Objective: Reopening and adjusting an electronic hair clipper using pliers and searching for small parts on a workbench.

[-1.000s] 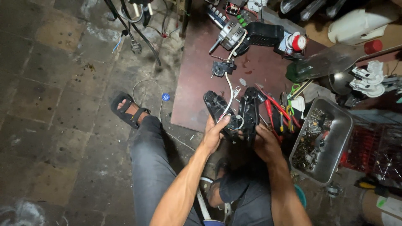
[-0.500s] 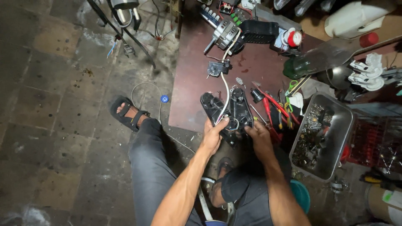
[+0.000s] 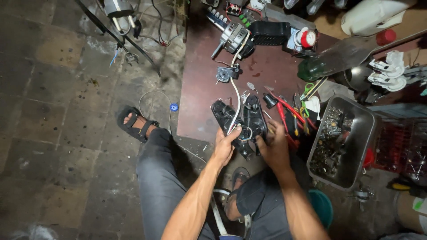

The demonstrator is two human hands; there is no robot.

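I sit on the floor and hold an opened black plastic housing (image 3: 242, 120) in two halves over the near edge of a dark red board (image 3: 195, 93). My left hand (image 3: 224, 144) grips its lower left part, thumb by a small round fitting where a white cable (image 3: 236, 84) enters. My right hand (image 3: 273, 146) holds the right half from the side. The cable runs up the board to a small black part (image 3: 227, 72) and a grey motor (image 3: 232, 35).
A metal tray (image 3: 356, 146) full of screws and small parts stands at the right. Red-handled tools (image 3: 287, 113) lie beside the housing. A black box (image 3: 272, 32), a red-capped gauge (image 3: 307, 38), a white container (image 3: 373, 15) and loose wires crowd the far side. My sandalled foot (image 3: 135, 124) rests at left.
The view has shifted, so the board and housing sit slightly lower. My hands keep their hold on the housing with little visible movement.
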